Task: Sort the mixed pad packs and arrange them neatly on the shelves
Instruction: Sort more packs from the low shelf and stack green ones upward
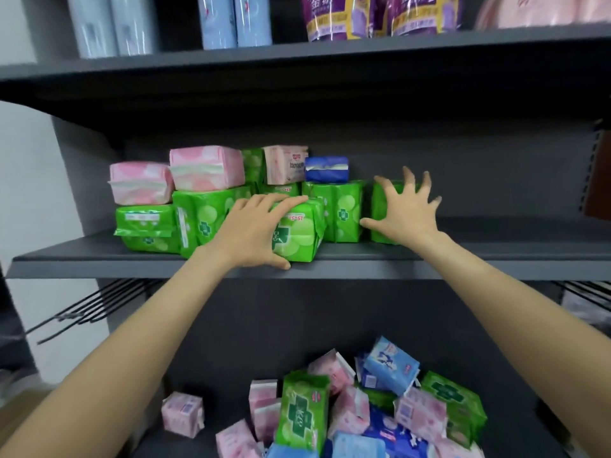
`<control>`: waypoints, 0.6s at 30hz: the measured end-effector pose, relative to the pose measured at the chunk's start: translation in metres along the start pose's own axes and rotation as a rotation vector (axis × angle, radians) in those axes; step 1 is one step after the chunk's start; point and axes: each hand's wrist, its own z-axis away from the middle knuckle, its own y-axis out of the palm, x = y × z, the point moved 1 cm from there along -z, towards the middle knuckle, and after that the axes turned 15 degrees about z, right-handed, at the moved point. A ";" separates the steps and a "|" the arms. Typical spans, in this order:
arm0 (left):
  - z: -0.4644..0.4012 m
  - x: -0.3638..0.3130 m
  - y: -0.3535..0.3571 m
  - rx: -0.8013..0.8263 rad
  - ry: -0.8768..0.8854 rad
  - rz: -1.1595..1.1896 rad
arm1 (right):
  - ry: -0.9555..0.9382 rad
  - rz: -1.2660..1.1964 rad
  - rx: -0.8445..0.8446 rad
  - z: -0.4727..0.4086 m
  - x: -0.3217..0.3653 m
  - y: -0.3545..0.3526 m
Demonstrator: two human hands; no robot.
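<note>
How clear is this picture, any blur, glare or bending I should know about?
Head view: the right hand has smeared fingertips from motion blur, while the left hand on a green pack is sharper. The wide lens bows the shelf edge. Glare streaks the purple bags up top. The underside of the upper shelf is dark.
</note>
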 end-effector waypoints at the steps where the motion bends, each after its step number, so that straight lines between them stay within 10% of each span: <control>1: 0.001 0.000 0.001 -0.026 0.010 0.000 | 0.029 -0.010 0.014 -0.003 0.002 0.000; 18: 0.071 -0.084 0.000 -0.621 0.029 0.549 | 0.122 -0.860 -0.548 0.162 -0.022 -0.054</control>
